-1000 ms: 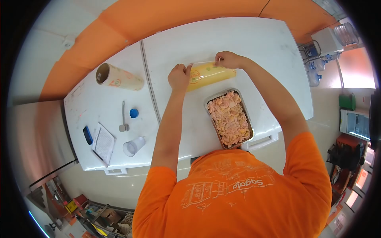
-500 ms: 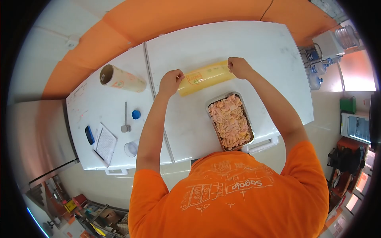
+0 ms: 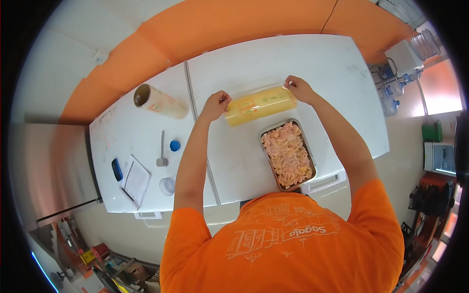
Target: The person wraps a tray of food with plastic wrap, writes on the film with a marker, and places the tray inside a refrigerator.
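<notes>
A roll of yellowish cling film point(image 3: 261, 105) with an orange printed mark lies across the white table in front of me. My left hand point(image 3: 218, 105) is closed in a pinch on the film at the roll's left end. At the other end, my right hand point(image 3: 299, 90) pinches the film's edge in the same way. A thin clear strip of film shows between the hands along the roll's far side. Nearer my body stands a metal tray point(image 3: 313, 172) heaped with pale pink pieces of raw meat point(image 3: 287, 154), probably chicken.
On the left stand a second wrapped roll point(image 3: 166, 103), a meat mallet-like tool point(image 3: 162, 155), a blue lid point(image 3: 175, 145), a clear cup point(image 3: 167, 186), a paper sheet point(image 3: 136, 179) and a dark phone-like object point(image 3: 117, 169). A seam point(image 3: 189, 88) divides the tabletop.
Both hands have drawn slightly away from the roll's surface, and a clear strip of film now shows between them. The whole view has shifted a little.
</notes>
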